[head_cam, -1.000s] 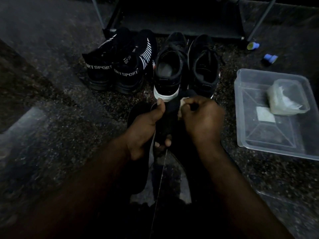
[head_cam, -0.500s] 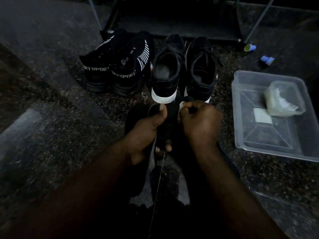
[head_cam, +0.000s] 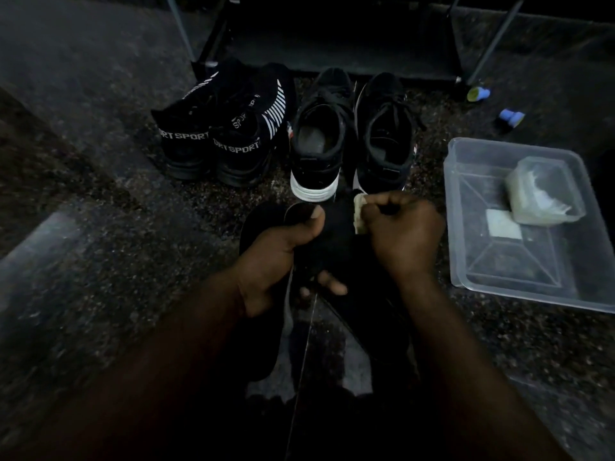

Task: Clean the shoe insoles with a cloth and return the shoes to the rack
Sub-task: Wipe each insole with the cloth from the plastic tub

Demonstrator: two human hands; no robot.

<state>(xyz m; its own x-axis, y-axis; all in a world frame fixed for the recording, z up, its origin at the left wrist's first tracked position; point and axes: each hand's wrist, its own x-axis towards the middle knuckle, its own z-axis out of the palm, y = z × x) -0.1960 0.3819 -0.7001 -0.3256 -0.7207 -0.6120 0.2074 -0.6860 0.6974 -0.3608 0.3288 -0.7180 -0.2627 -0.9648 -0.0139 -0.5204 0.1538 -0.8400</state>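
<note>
Black insole [head_cam: 336,237], held just above the floor [head_cam: 100,211] between both hands, close in front of the laced shoes [head_cam: 314,144]. Judged light, thin and flexible, so likely to buckle unless backed from beneath. Left hand [head_cam: 269,257] grips its side edge, thumb on top, fingers under. Right hand [head_cam: 404,232] is fisted round a pale cloth [head_cam: 359,216] pressed against the insole's upper end. Rack [head_cam: 332,38] stands behind the shoes; clear tray [head_cam: 515,261] lies to the right.
</note>
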